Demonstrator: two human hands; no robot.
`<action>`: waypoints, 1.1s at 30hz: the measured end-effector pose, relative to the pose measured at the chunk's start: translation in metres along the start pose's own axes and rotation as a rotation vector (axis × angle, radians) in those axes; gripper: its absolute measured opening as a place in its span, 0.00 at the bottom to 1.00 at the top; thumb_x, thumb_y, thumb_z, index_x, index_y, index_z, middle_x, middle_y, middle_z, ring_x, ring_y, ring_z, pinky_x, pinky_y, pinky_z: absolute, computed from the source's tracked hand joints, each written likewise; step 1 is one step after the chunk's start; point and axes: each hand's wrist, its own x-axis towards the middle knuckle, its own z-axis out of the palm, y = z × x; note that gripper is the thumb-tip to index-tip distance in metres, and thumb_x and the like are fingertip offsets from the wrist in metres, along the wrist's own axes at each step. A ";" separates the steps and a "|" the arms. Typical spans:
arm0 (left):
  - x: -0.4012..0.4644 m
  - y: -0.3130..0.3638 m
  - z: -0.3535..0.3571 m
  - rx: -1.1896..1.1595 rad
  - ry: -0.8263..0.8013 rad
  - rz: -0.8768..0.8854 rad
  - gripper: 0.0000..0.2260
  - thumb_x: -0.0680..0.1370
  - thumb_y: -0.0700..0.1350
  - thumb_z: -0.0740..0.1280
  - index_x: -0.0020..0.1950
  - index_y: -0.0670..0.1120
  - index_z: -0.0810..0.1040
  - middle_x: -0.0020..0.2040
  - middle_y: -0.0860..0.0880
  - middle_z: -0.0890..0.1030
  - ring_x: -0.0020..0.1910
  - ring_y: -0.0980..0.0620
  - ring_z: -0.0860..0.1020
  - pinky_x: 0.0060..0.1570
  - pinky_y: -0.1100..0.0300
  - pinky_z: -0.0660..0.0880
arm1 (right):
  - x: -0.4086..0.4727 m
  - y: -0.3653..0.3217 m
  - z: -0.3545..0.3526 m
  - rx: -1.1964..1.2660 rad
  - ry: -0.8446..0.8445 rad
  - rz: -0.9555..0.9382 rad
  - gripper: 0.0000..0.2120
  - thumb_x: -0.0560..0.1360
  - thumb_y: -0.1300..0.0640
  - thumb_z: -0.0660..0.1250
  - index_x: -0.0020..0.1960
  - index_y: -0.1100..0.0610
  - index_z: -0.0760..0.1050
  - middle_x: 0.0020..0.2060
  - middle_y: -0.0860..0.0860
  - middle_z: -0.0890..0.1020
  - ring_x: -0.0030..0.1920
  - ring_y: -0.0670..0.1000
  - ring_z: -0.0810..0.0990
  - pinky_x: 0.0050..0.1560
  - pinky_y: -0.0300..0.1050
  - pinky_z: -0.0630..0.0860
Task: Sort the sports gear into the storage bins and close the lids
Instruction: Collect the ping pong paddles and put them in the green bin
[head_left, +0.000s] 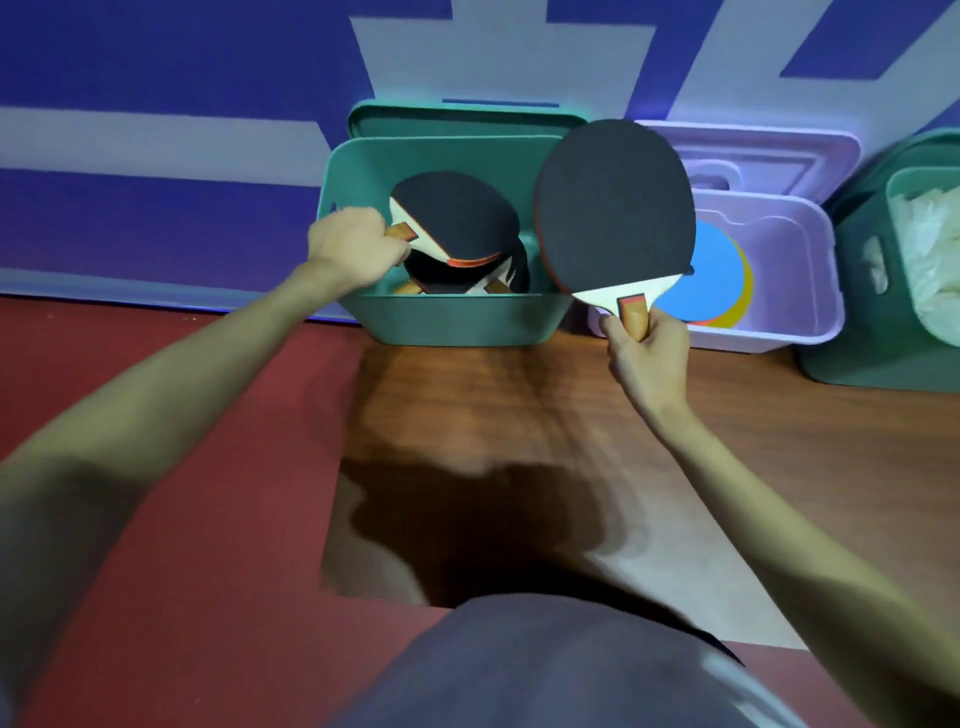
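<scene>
1. The right hand (647, 345) had its fingers curled round the wooden handle of a bat (613, 208), holding it upright with the black blade above the gap between the green bin (457, 317) and the lilac bin (769, 332).
2. The left hand (353, 247) gripped the handle of a second bat (457, 215), its blade already inside the green bin, above the other bats (467, 275) lying there.
3. A bat of this kind looked light and stiff; the rubber face should not slip, and the handle was the natural place to hold it, as both hands did.
4. The green bin stood on the floor against the blue wall, its lid (457, 122) propped up behind it. The lilac bin just beside it held coloured discs (719, 280), with its lid (753, 150) likewise behind.
5. Room inside the green bin looked tight: the blades overlapped, so the next bat would probably need to go in tilted or flat on top, clear of the near rim.
6. A third bin (883, 358) of white stuff stood at the right.
</scene>
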 end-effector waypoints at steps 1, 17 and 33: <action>0.006 -0.001 0.003 0.011 -0.017 0.016 0.13 0.73 0.51 0.65 0.41 0.40 0.75 0.44 0.39 0.79 0.47 0.37 0.78 0.41 0.56 0.68 | 0.002 -0.001 0.003 -0.011 -0.001 0.006 0.18 0.63 0.46 0.62 0.28 0.57 0.60 0.25 0.56 0.66 0.29 0.52 0.63 0.30 0.47 0.64; 0.042 -0.022 0.044 -0.096 -0.460 0.037 0.11 0.78 0.48 0.64 0.41 0.42 0.72 0.49 0.37 0.79 0.44 0.42 0.74 0.39 0.56 0.65 | 0.030 -0.033 0.038 -0.213 -0.096 -0.064 0.21 0.69 0.55 0.67 0.28 0.54 0.56 0.24 0.49 0.59 0.28 0.49 0.57 0.29 0.46 0.57; 0.026 -0.046 0.016 -0.180 -0.112 0.172 0.08 0.77 0.45 0.63 0.50 0.43 0.80 0.46 0.45 0.82 0.51 0.43 0.78 0.51 0.52 0.75 | 0.100 -0.080 0.124 -0.563 -0.638 0.003 0.11 0.68 0.54 0.70 0.31 0.58 0.72 0.28 0.54 0.76 0.27 0.53 0.73 0.30 0.43 0.68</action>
